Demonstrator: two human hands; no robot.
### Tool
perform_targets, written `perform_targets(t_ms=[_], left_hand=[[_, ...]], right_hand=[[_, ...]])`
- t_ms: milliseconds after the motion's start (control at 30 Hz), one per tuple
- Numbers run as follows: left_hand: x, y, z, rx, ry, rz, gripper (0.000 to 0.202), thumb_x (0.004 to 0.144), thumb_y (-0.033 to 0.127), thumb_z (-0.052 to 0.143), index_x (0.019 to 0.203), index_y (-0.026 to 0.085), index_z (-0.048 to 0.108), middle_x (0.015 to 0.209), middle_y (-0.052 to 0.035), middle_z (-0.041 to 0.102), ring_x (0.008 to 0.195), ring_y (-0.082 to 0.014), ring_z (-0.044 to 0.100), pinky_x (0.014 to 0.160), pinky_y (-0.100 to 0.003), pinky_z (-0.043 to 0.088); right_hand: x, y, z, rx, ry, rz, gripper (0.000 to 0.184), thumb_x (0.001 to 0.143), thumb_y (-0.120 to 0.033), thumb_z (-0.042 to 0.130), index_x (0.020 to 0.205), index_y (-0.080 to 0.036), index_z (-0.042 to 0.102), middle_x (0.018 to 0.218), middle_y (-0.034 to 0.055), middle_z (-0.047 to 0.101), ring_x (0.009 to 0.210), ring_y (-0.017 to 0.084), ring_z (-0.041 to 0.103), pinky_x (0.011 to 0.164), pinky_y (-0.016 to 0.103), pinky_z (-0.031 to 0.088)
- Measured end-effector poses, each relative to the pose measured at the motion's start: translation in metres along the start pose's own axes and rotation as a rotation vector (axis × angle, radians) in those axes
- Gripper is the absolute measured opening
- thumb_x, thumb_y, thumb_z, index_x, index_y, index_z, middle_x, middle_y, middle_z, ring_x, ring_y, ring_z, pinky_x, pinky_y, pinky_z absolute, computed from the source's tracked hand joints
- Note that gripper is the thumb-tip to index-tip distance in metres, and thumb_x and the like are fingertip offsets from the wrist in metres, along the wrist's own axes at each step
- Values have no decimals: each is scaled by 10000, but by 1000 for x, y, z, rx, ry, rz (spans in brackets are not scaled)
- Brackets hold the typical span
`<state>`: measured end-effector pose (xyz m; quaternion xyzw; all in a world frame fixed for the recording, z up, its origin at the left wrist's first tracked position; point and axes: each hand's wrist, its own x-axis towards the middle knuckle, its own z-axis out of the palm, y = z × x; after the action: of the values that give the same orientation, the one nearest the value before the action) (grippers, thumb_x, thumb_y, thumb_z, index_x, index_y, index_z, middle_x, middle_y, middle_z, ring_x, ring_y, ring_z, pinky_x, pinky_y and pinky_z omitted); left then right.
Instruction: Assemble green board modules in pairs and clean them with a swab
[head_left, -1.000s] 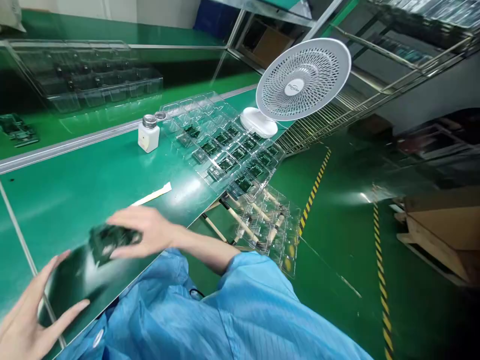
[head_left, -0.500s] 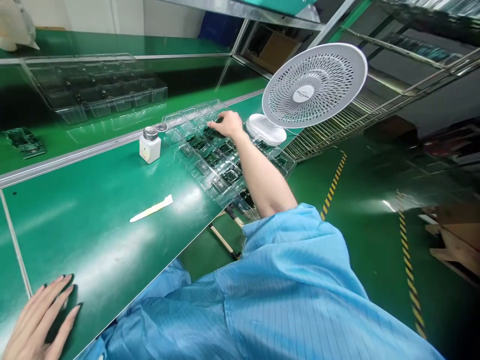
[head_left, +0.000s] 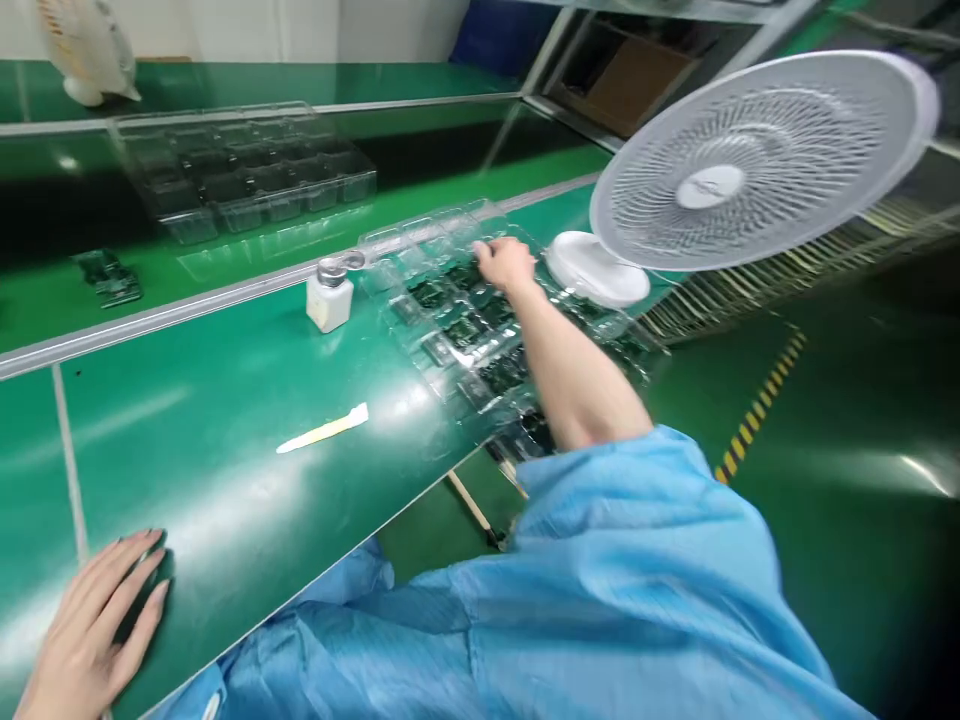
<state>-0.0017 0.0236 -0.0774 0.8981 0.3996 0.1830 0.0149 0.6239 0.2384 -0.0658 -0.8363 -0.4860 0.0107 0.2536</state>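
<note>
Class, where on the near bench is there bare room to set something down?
Bare green bench lies between the left hand, metal rail and yellow-and-white stick; also between stick and front edge. The far right is crowded: clear tray with boards, right hand over it, white fan base beside.

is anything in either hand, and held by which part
The left hand, over the green bench, holds nothing. Whether the right hand, at the clear tray, grips anything cannot be told.

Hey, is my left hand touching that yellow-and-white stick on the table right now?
Apart. The head view shows bare green table between the fingertips of your left hand and the stick.
</note>
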Motion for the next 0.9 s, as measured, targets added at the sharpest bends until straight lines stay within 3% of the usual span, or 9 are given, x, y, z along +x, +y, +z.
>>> perform_targets(t_ms=[133, 267, 333, 433, 500, 567, 667, 767, 900], left_hand=[[53, -9, 10, 9, 77, -8, 289, 892, 238, 583, 1177, 225, 629, 1140, -139, 714, 1039, -301, 696, 914, -491, 582], [108, -36, 35, 43, 97, -144, 258, 937, 325, 508, 1090, 194, 671, 1197, -128, 699, 1140, -278, 658, 1007, -485, 542], [128, -46, 48, 32, 118, -197, 276, 959, 324, 477, 1087, 177, 672, 1215, -134, 685, 1165, -273, 637, 1039, -493, 517], [147, -51, 63, -14, 147, -240, 249, 963, 320, 531, 1109, 156, 649, 1222, -118, 663, 1182, -260, 613, 1050, -514, 495], [152, -52, 69, -56, 160, -251, 259, 949, 340, 588, 1126, 158, 633, 1228, -102, 645, 1176, -250, 607, 1036, -513, 499], [153, -53, 73, -98, 172, -262, 277, 940, 356, 611, 1137, 162, 626, 1227, -96, 636, 1156, -242, 611, 1014, -499, 515], [157, -52, 79, -156, 183, -282, 281, 940, 355, 614, 1142, 160, 622, 1208, -93, 637, 1124, -235, 621, 984, -481, 535], [166, -49, 84, -212, 185, -307, 280, 938, 353, 617, 1141, 162, 622, 1206, -92, 636, 1115, -232, 623, 972, -474, 542], [180, -47, 86, -299, 168, -349, 282, 938, 352, 617, 1146, 161, 621, 1212, -93, 633, 1120, -234, 620, 973, -476, 540]], right_hand=[[7, -30, -22, 178, 203, -209, 620, 928, -671, 327, 794, -217, 728, 999, 177, 748, 1153, 287, 652, 1022, 435, 460], [10, -110, -36, 331, 274, -497, 504, 894, -649, 373, 871, -302, 738, 1001, 110, 750, 1117, 353, 653, 968, 570, 508], [-1, -169, -32, 346, 166, -647, 410, 897, -558, 442, 960, -280, 738, 1042, 93, 744, 1072, 330, 663, 932, 555, 550], [-26, -266, -6, 268, -131, -837, 350, 880, -401, 570, 1091, -168, 725, 1122, 111, 731, 982, 263, 699, 953, 444, 554], [-43, -328, 21, 160, -370, -921, 436, 854, -322, 652, 1246, -132, 664, 1306, 130, 659, 1035, 252, 692, 1029, 417, 508], [-56, -381, 50, 67, -521, -962, 614, 805, -263, 738, 1380, -132, 566, 1464, 137, 539, 1233, 268, 607, 1116, 387, 440], [-71, -442, 86, -69, -654, -955, 800, 777, -219, 793, 1484, -139, 428, 1571, 163, 393, 1407, 287, 448, 1171, 407, 386], [-84, -488, 108, -198, -761, -911, 756, 864, -299, 733, 1512, -172, 365, 1533, 190, 423, 1238, 284, 600, 1015, 461, 531], [-113, -544, 122, -255, -855, -932, 952, 835, -521, 719, 1581, -227, 205, 1546, 205, 384, 966, 196, 706, 805, 312, 606]])
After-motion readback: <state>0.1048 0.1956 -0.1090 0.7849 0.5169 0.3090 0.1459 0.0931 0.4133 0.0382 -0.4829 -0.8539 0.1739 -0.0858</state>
